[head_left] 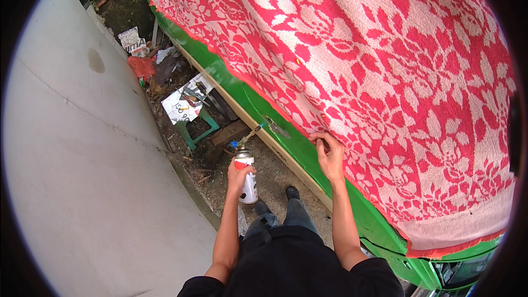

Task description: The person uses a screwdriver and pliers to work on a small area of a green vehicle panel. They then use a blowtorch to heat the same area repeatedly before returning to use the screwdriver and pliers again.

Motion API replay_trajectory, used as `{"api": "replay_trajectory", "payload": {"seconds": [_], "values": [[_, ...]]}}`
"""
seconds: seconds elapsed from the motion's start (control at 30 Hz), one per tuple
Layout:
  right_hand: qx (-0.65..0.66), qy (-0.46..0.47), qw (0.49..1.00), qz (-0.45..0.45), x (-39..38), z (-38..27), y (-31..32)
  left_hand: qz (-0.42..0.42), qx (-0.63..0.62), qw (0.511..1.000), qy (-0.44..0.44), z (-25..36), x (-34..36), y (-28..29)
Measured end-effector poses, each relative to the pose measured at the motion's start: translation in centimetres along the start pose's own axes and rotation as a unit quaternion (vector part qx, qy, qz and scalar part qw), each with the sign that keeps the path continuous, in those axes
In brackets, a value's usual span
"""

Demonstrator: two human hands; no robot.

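Note:
My left hand (236,177) is wrapped round a white and red gas canister (249,186), held upright. A blowtorch head (248,135) with a blue knob sits on top, its nozzle pointing at a green vehicle panel (250,96). A small bluish flame (263,124) shows at the tip. Beside it the panel has a rough, greyish bare patch (279,128). My right hand (331,159) is closed at the lower edge of a red and pink floral blanket (379,77), fingertips pinching the hem. The blanket drapes over most of the vehicle.
A pale wall (93,143) curves along the left, leaving a narrow dirt passage. A wooden plank (297,169) runs along the panel's lower side. Tools lie on a white printed sheet (179,108) over a green stool (207,126). Farther back is a red plastic bag (141,66) among rubbish.

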State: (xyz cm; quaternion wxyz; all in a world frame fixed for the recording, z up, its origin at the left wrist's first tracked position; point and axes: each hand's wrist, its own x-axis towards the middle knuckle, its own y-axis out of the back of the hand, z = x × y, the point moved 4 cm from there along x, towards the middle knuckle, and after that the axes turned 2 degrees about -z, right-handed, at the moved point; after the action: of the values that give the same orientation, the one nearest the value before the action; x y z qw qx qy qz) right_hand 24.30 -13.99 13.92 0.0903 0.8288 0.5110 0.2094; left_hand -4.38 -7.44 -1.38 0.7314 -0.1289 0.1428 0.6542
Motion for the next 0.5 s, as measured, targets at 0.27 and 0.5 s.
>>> {"api": "replay_trajectory", "payload": {"seconds": [0.27, 0.5], "values": [[-0.003, 0.005, 1.000, 0.001, -0.01, 0.12, 0.00, -0.007, 0.014, 1.000, -0.011, -0.57, -0.75, -0.18], [0.004, -0.002, 1.000, -0.001, -0.02, -0.07, 0.05, -0.014, 0.008, 1.000, -0.020, -0.55, -0.97, -0.29]]}}
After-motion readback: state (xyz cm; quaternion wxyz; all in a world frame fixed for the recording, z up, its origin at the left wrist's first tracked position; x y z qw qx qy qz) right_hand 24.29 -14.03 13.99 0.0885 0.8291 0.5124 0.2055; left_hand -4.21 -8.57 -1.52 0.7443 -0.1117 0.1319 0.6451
